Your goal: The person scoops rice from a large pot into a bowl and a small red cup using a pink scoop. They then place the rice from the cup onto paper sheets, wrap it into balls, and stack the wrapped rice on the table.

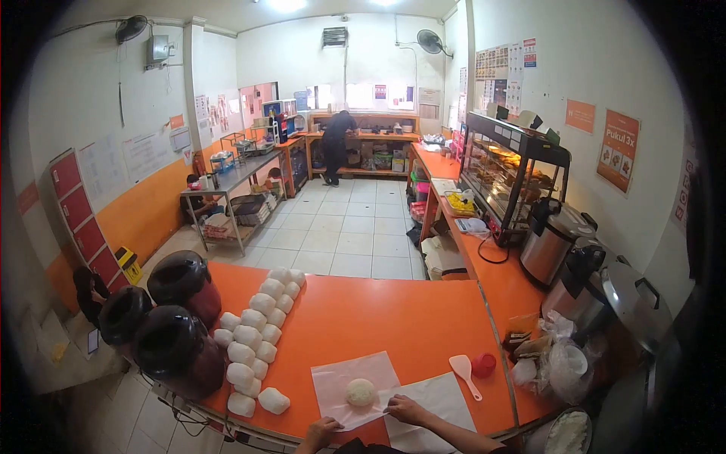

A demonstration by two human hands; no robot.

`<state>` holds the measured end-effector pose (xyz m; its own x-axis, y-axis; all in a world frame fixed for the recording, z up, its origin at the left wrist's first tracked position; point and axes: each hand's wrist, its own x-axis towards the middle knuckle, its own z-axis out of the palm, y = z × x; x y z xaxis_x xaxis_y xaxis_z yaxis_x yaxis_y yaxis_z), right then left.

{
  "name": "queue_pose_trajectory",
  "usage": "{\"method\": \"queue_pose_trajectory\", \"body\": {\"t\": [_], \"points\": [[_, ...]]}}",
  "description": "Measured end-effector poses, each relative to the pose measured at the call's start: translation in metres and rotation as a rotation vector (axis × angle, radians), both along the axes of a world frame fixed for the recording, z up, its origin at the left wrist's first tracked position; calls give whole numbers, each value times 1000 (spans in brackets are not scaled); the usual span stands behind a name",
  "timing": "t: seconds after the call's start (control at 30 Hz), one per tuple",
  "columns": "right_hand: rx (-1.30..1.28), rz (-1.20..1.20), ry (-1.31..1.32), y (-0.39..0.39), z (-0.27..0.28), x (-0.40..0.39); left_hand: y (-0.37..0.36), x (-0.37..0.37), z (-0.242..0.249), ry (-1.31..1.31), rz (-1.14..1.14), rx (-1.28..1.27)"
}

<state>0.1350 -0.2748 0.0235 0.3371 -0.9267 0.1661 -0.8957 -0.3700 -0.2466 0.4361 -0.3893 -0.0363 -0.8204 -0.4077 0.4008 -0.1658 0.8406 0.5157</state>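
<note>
On the orange table a round mound of rice [361, 393] sits on a sheet of white wrapping paper [333, 378]. My left hand [321, 430] grips this sheet's near-left corner. At the near-right corner, my right hand [406, 409] has its fingers closed on the paper's edge, just beside the rice. A stack of white paper [442, 401] lies under and to the right of my right hand. Beyond it are a pale rice paddle [464, 374] and a red cup [484, 365]. Several wrapped white bundles [253, 321] stand in rows to the left.
Dark round containers [181, 352] stand left of the table. Plastic bags [560, 356], large rice cookers [556, 242] and a lit food warmer [514, 170] line the right counter. A pot of rice [571, 433] is at the lower right. A person [338, 144] bends over the far counter.
</note>
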Motion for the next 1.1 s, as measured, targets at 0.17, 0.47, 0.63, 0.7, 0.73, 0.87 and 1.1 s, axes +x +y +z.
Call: {"method": "queue_pose_trajectory", "body": {"t": [0.17, 0.47, 0.63, 0.7, 0.73, 0.87, 1.1], "points": [[377, -307, -836, 8, 29, -17, -1, -13, 58, 249, 326, 913], [117, -893, -1137, -52, -27, -6, -39, -77, 61, 271, 777, 485], [81, -820, -420, -58, -28, -8, -42, -70, 27, -117, 723, 267], [172, -811, -337, -62, -21, -8, -40, -72, 31, -177, 722, 337], [220, -807, -297, -64, -15, -7, -39, -71, 34, -211, 720, 372], [285, -816, -69, -85, 8, -7, -36, -77, 51, 207, 586, 53], [98, -293, -216, -175, -46, -22, 9, -107, 64, -108, 133, -237]]}}
